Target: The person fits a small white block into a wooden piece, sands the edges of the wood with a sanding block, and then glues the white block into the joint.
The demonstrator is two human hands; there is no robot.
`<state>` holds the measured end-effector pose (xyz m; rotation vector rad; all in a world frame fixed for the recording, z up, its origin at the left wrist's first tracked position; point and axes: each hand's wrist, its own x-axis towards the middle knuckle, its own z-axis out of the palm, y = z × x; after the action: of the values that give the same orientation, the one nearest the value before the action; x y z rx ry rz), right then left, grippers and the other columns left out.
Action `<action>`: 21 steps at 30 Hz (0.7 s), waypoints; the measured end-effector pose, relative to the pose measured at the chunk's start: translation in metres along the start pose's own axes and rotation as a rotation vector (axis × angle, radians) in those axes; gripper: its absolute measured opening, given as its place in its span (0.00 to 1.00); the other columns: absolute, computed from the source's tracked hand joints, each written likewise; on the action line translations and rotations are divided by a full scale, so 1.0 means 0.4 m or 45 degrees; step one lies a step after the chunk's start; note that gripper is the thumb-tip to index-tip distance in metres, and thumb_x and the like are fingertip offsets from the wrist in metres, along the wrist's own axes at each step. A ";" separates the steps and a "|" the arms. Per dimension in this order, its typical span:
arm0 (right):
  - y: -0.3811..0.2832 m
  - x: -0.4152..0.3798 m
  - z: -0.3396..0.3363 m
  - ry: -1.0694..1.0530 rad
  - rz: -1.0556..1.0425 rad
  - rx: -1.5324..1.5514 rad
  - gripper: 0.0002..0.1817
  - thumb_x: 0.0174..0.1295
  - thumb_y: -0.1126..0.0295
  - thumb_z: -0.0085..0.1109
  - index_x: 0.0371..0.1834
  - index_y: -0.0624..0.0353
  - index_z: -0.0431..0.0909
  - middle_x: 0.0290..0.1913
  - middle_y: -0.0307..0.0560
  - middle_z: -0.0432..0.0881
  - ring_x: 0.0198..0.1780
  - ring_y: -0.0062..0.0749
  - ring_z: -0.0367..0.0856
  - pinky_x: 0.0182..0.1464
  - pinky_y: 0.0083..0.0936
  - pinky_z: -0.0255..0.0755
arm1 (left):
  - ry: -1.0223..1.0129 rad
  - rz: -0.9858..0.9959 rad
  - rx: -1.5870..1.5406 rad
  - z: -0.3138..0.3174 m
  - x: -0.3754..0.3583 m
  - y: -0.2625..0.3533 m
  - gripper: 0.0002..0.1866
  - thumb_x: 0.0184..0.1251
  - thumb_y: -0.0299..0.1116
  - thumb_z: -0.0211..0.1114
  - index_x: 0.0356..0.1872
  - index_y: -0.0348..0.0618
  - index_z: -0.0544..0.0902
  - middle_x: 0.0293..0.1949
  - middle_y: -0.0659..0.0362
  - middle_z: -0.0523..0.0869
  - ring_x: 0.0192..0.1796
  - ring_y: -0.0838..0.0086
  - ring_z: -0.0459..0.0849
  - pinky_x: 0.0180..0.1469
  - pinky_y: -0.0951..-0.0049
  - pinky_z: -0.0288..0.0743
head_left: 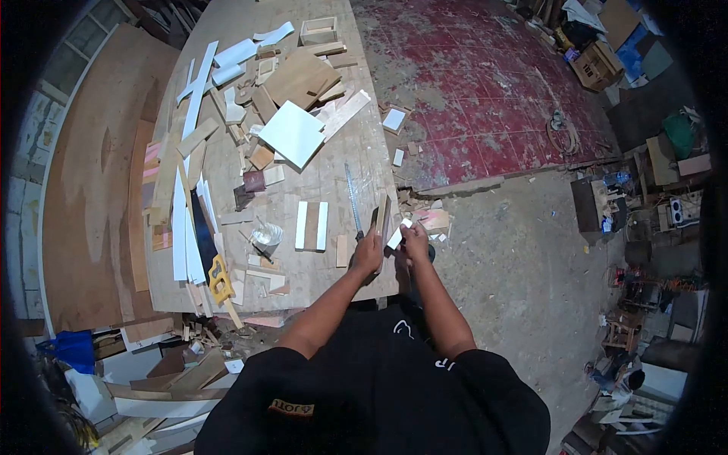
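At the table's front right edge, my left hand [368, 252] is closed round a narrow wooden board [384, 212] held on its edge. Just to its right, my right hand [415, 243] pinches a small white strip [398, 234], whose lower end is close to the board. Left of my left hand, a wooden piece with white side strips [311, 226] lies flat on the table, and a small wood block [341, 251] lies nearer. A metal ruler [353, 199] lies beyond my left hand.
The wooden table [341, 292] bears a yellow-handled saw [220, 280], a clear container [265, 236], a white square panel [293, 134], an open wooden box [318, 30] and several offcuts. Wood scraps [174, 387] lie on the floor at lower left; clutter lines the right side.
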<state>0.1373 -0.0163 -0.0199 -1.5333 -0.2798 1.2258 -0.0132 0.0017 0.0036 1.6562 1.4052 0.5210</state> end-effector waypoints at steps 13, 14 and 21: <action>-0.003 -0.042 0.040 -0.041 0.003 0.265 0.09 0.61 0.74 0.63 0.42 0.60 0.74 0.30 0.40 0.80 0.23 0.23 0.77 0.21 0.21 0.70 | -0.010 0.007 -0.059 -0.013 0.001 0.009 0.21 0.74 0.40 0.42 0.56 0.34 0.71 0.36 0.32 0.81 0.43 0.37 0.80 0.45 0.46 0.71; -0.017 -0.053 0.039 -0.060 0.068 0.232 0.09 0.60 0.74 0.63 0.41 0.61 0.74 0.31 0.40 0.80 0.24 0.25 0.78 0.22 0.22 0.73 | -0.030 0.011 -0.047 -0.007 0.005 -0.004 0.25 0.74 0.41 0.42 0.63 0.35 0.68 0.37 0.31 0.81 0.44 0.36 0.80 0.46 0.45 0.72; -0.017 -0.079 0.028 -0.040 0.253 0.353 0.09 0.60 0.73 0.64 0.40 0.61 0.74 0.32 0.44 0.81 0.25 0.31 0.81 0.27 0.29 0.82 | 0.083 0.084 -0.074 -0.003 0.004 -0.007 0.18 0.74 0.38 0.42 0.51 0.35 0.74 0.35 0.33 0.80 0.42 0.37 0.80 0.45 0.48 0.71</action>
<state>0.1174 -0.0299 0.0041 -1.3245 0.0246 1.3826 -0.0153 0.0035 0.0015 1.6564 1.3729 0.6529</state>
